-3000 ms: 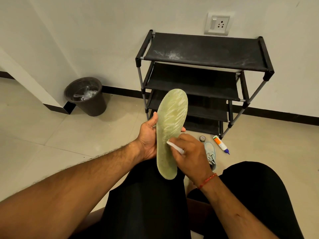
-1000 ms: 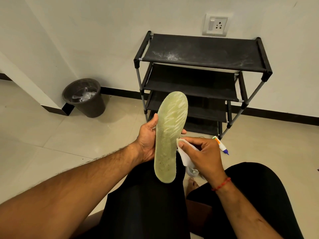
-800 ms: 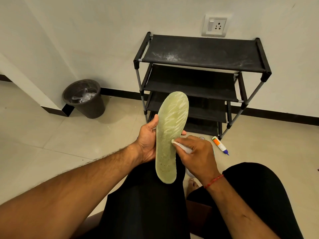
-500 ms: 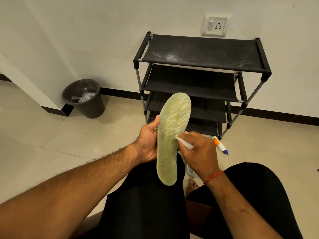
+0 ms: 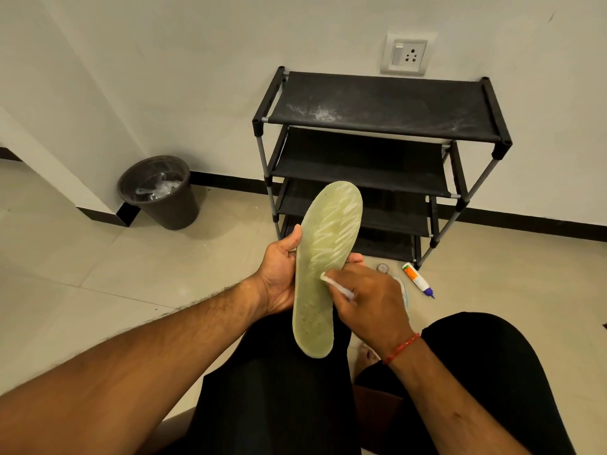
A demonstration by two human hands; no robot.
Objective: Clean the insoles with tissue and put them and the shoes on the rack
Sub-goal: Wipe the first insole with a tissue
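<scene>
Sliding slightly lower and leftward since half a second ago, the right hand (image 5: 368,300) is pinching a white tissue (image 5: 338,286) and pressing it against the middle of the pale green insole (image 5: 323,244). The left hand (image 5: 279,274) is gripping that insole upright above the lap, in front of the rack (image 5: 377,106); its fingers are mostly hiding behind it. A shoe (image 5: 405,292) on the floor is showing only as a pale sliver behind the right hand. Writing on the orange-and-white bottle (image 5: 416,279) nearby is too small to read.
</scene>
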